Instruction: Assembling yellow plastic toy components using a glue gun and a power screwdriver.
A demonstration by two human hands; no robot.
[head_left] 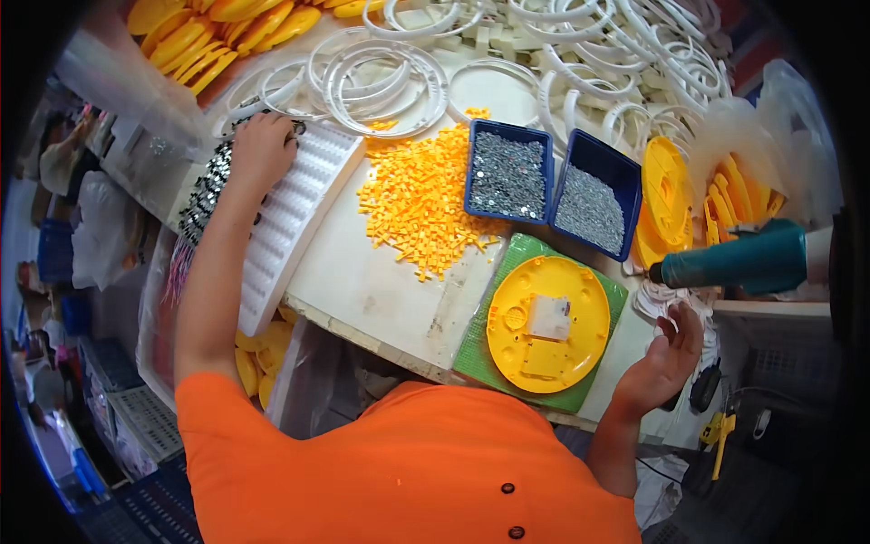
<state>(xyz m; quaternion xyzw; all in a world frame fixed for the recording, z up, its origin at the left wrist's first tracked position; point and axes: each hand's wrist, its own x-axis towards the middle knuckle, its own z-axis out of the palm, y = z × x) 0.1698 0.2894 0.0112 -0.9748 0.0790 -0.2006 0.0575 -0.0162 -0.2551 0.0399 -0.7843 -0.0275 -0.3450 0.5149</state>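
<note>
My left hand (265, 145) reaches to the far end of a white foam tray (294, 204), its fingers curled down among small black and silver parts (210, 186) with thin coloured wires. What its fingertips pinch, if anything, is hidden. My right hand (666, 358) is held up at the right, palm turned inward, fingers apart and nothing in them. To its left a round yellow plastic cover (587, 349) lies inside-up on a green mat (476, 349). A whitish block (549, 317) sits in the middle of the cover.
Two blue bins of small metal parts (509, 172) stand beyond the mat, beside a heap of small yellow pieces (421, 195). A teal power screwdriver (739, 260) juts in from the right. White rings (385, 86) and yellow covers (186, 45) are piled along the back.
</note>
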